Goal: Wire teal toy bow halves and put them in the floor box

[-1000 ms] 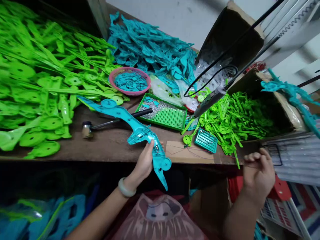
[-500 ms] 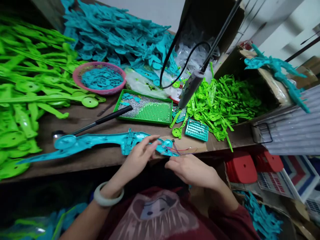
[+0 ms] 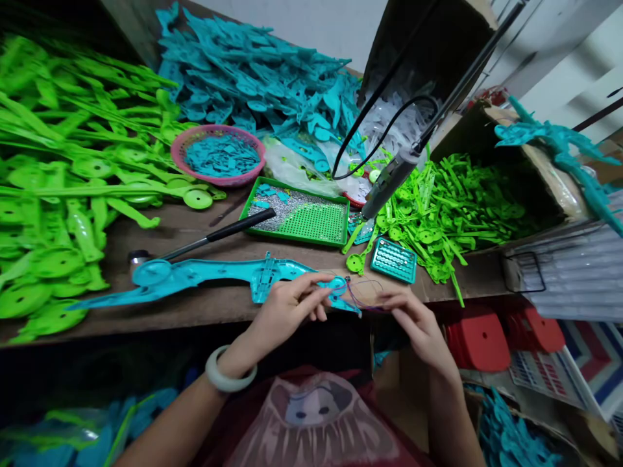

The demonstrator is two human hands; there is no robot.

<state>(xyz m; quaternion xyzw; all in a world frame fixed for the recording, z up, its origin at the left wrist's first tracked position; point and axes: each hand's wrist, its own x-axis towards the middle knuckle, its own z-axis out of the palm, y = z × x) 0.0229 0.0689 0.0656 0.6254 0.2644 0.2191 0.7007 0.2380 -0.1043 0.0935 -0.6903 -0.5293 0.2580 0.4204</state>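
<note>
A long blue plastic piece (image 3: 214, 272), shaped like half of a toy bow, lies along the table's front edge with its hollow side up. Near its right end, my left hand (image 3: 292, 310) is closed over it, thumb and forefinger by the round hub (image 3: 337, 285). Thin red and dark wires (image 3: 357, 301) run from this hub to the right. My right hand (image 3: 413, 321) pinches the wires' far end between thumb and fingertips, just off the table edge. What lies under my left fingers is hidden.
A hammer (image 3: 214, 235) rests behind the piece. A green tray (image 3: 311, 224) of small metal parts, a pink basket (image 3: 178, 155) and a teal screw box (image 3: 393, 259) stand further back. A hanging electric screwdriver (image 3: 392, 181) reaches down. Green parts (image 3: 73, 188) and blue parts (image 3: 263, 71) are heaped around.
My right hand has moved right, away from the hub, drawing the wires out. My left hand stays by the hub, with its fingers lower. The whole view has shifted slightly.
</note>
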